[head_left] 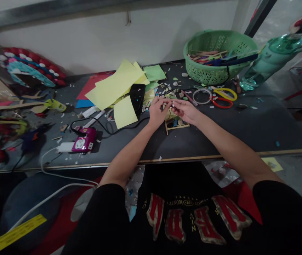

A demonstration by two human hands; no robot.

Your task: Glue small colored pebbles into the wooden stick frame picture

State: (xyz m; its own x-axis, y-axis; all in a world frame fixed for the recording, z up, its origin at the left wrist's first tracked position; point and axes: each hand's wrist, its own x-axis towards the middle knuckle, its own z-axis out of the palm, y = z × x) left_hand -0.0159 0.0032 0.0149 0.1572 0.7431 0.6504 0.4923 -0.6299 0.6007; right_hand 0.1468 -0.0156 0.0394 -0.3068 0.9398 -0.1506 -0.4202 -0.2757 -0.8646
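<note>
My left hand (158, 112) and my right hand (186, 111) meet over the middle of the dark table (220, 138), fingertips pinched together on a small pale piece I cannot make out. Just below them lies a small frame of wooden sticks (176, 125) with coloured bits inside. Small pebbles and paper scraps (173, 92) lie scattered right behind the hands.
Yellow and green paper sheets (119, 86) lie piled at the back, beside a black box (137, 97). A green basket (220, 56) of sticks stands back right, with scissors (223, 98), a tape ring (202, 96) and a green bottle (270, 58). A pink device (84, 141) with cables lies left.
</note>
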